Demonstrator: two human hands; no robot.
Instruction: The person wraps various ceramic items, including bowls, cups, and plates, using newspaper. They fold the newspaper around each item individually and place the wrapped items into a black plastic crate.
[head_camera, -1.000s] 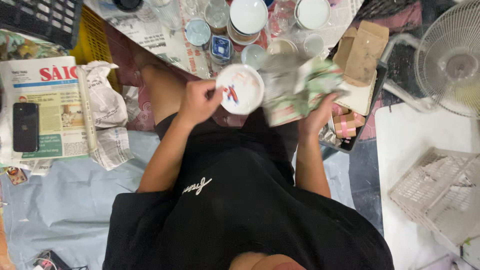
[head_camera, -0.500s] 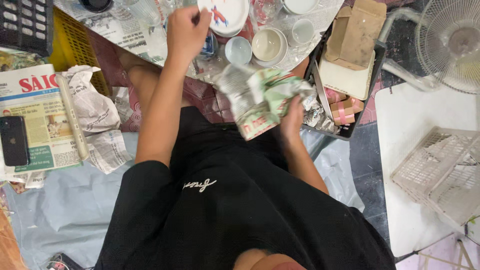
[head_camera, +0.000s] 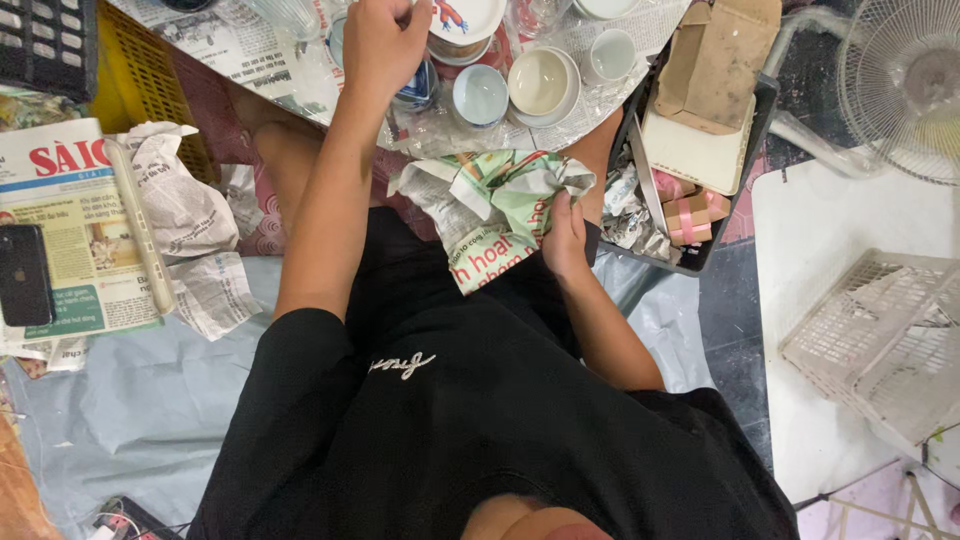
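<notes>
head view, hands: apart, one stretched forward, one pulled in by the lap
left hand (head_camera: 385, 45): out over the cups, fingers curled onto the edge of a white saucer (head_camera: 470, 15) with a red-and-blue picture; grip itself mostly hidden by the knuckles, looks like a rim pinch to keep the dish flat
right hand (head_camera: 565, 240): clamped on a crumpled paper (head_camera: 495, 215), green and white print, bunched open across the lap, probably so it stays cupped as wrapping
cups (head_camera: 540, 80): white, upright, packed close on a newspaper-covered surface just ahead of the knees, all within arm's reach
bin (head_camera: 700, 255): dark, right of the knee, holding a cardboard box (head_camera: 715, 60), foil scraps and small pink boxes
floor, left: newspaper (head_camera: 75, 235) spread flat, dark phone (head_camera: 22, 272) lying on it, crumpled sheets just beside, yellow crate (head_camera: 150, 85) behind
floor, under the legs: pale blue sheet (head_camera: 120, 400)
right side: white fan (head_camera: 905, 85), white wire basket (head_camera: 880, 340) on a white slab
room: cramped, sitting on the floor, everything fanned around
</notes>
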